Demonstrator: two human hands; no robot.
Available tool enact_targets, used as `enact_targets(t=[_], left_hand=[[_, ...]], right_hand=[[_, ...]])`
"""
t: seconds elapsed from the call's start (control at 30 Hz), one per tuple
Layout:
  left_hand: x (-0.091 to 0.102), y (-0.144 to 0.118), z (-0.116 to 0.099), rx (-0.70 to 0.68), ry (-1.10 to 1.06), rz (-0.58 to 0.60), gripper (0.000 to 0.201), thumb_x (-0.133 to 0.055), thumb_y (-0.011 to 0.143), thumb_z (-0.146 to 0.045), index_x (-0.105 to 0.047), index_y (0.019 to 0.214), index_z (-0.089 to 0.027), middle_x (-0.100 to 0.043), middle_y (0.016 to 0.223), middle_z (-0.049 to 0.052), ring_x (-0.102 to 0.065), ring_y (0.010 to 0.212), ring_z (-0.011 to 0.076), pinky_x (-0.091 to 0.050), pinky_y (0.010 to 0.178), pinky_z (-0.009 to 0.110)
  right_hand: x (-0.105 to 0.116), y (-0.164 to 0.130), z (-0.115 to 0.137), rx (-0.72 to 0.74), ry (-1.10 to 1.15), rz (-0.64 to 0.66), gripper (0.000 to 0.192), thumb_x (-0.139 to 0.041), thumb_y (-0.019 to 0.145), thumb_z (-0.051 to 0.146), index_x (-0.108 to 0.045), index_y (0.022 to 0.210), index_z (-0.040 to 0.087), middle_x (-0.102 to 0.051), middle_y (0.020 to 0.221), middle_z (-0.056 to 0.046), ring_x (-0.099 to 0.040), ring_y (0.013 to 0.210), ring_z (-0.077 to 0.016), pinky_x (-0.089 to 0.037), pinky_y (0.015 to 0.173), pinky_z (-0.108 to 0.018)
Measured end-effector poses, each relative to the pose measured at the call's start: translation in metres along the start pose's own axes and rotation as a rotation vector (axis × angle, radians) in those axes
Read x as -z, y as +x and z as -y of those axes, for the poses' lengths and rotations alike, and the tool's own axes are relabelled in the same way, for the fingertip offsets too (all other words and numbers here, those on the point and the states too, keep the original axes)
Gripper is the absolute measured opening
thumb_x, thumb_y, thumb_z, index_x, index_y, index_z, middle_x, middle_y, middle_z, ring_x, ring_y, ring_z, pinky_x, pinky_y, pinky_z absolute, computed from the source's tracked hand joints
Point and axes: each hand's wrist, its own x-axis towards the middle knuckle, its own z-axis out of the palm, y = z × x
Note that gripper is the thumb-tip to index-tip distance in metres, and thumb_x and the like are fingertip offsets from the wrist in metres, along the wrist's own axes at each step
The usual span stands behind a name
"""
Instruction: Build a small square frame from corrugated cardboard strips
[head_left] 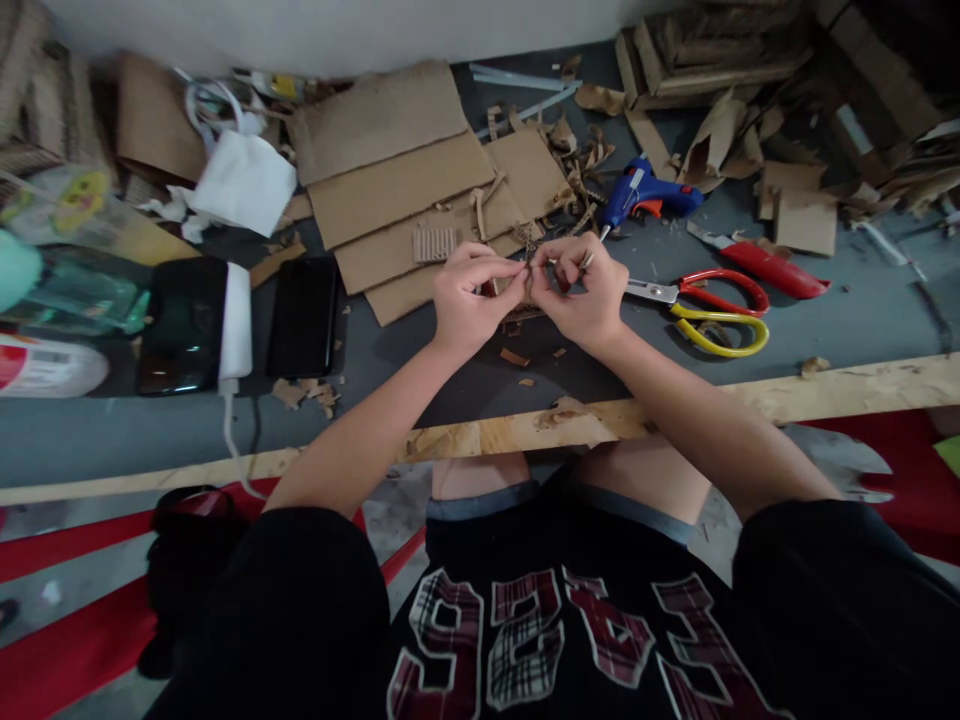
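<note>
Fingers [501, 272] of the left hand [466, 305] and the right hand [584, 292] are closed, pinching together one small cardboard piece [529, 268] above the grey table [450, 370]. Flat cardboard sheets [397, 185] lie just behind it. Scissors [709, 305] and a blue glue gun [646, 195] lie near the right hand.

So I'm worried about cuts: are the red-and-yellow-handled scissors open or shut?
Shut: the red-and-yellow-handled scissors lie flat, blades together, handles nearly touching.
</note>
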Motion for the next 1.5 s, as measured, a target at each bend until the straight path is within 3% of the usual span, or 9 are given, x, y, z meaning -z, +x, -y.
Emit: enact_targets(t=[0.13,0.27,0.47,0.73,0.87,1.03,1.17,1.3,1.5], left_hand=[[-0.001,-0.001,0.001,0.067,-0.036,0.014,0.027,-0.064,0.092,-0.048,-0.076,0.090,-0.023,-0.070,0.078,0.001,-0.064,0.076,0.0105,-0.052,0.060,0.022],[-0.003,-0.002,0.003,0.127,-0.095,-0.002,0.034,-0.065,0.089,-0.056,-0.077,0.091,-0.024,-0.070,0.081,0.001,-0.062,0.069,0.0091,-0.052,0.060,0.024],[-0.006,0.000,0.006,0.145,-0.221,0.032,0.041,-0.060,0.087,-0.066,-0.074,0.089,-0.027,-0.067,0.079,-0.001,-0.065,0.071,0.0098,-0.053,0.061,0.027],[-0.004,0.004,0.000,0.197,-0.338,0.102,0.046,-0.059,0.084,-0.071,-0.071,0.083,-0.026,-0.067,0.076,-0.001,-0.065,0.070,0.0099,-0.053,0.062,0.028],[-0.002,0.002,0.004,0.143,-0.268,0.091,0.041,-0.059,0.088,-0.066,-0.072,0.087,-0.027,-0.067,0.076,-0.001,-0.064,0.070,0.0104,-0.053,0.062,0.028],[0.003,0.003,0.006,0.091,-0.050,0.010,0.031,-0.064,0.090,-0.054,-0.075,0.091,-0.025,-0.070,0.081,0.000,-0.066,0.075,0.0107,-0.055,0.065,0.026],[0.006,0.005,0.004,-0.031,0.063,-0.030,0.021,-0.062,0.094,-0.043,-0.075,0.092,-0.026,-0.074,0.082,-0.001,-0.068,0.081,0.0126,-0.058,0.076,0.031],[0.007,0.006,0.004,-0.101,0.161,0.032,0.019,-0.059,0.096,-0.038,-0.074,0.098,-0.026,-0.077,0.089,-0.001,-0.068,0.085,0.0147,-0.058,0.087,0.038],[0.007,0.002,0.005,-0.196,0.132,0.175,0.036,-0.046,0.098,-0.028,-0.065,0.129,-0.026,-0.076,0.111,0.005,-0.068,0.100,0.0203,-0.056,0.094,0.044]], right_hand=[[-0.002,-0.001,-0.004,-0.052,0.006,-0.014,0.034,-0.063,0.087,0.038,-0.032,0.079,0.027,-0.065,0.083,0.002,-0.064,0.070,-0.0132,-0.061,0.069,-0.037],[-0.001,0.001,-0.010,-0.154,0.032,0.063,0.038,-0.064,0.088,0.052,-0.035,0.085,0.027,-0.065,0.086,0.002,-0.063,0.068,-0.0123,-0.061,0.062,-0.035],[0.004,0.007,-0.016,-0.176,0.193,0.140,0.046,-0.060,0.088,0.062,-0.032,0.087,0.027,-0.062,0.083,0.005,-0.063,0.068,-0.0091,-0.059,0.059,-0.028],[0.002,0.003,-0.027,-0.297,0.237,0.217,0.040,-0.060,0.090,0.059,-0.035,0.093,0.027,-0.065,0.092,0.005,-0.056,0.057,-0.0068,-0.059,0.051,-0.028],[0.004,0.005,-0.023,-0.251,0.271,0.190,0.046,-0.060,0.087,0.065,-0.034,0.091,0.027,-0.065,0.090,0.004,-0.058,0.059,-0.0080,-0.058,0.052,-0.028],[0.008,0.006,-0.005,-0.238,0.141,0.125,0.047,-0.068,0.082,0.062,-0.041,0.092,0.026,-0.069,0.104,-0.003,-0.069,0.088,-0.0160,-0.062,0.072,-0.034],[0.007,0.005,0.003,-0.236,0.072,0.090,0.038,-0.067,0.086,0.055,-0.044,0.086,0.025,-0.072,0.096,-0.002,-0.072,0.087,-0.0175,-0.063,0.075,-0.036],[0.007,0.003,0.003,-0.209,-0.003,0.037,0.032,-0.065,0.088,0.048,-0.043,0.078,0.025,-0.072,0.087,-0.002,-0.074,0.093,-0.0196,-0.062,0.077,-0.036],[0.008,0.003,0.000,-0.222,-0.093,0.003,0.030,-0.065,0.089,0.048,-0.049,0.078,0.025,-0.071,0.083,-0.002,-0.074,0.101,-0.0230,-0.062,0.082,-0.038]])
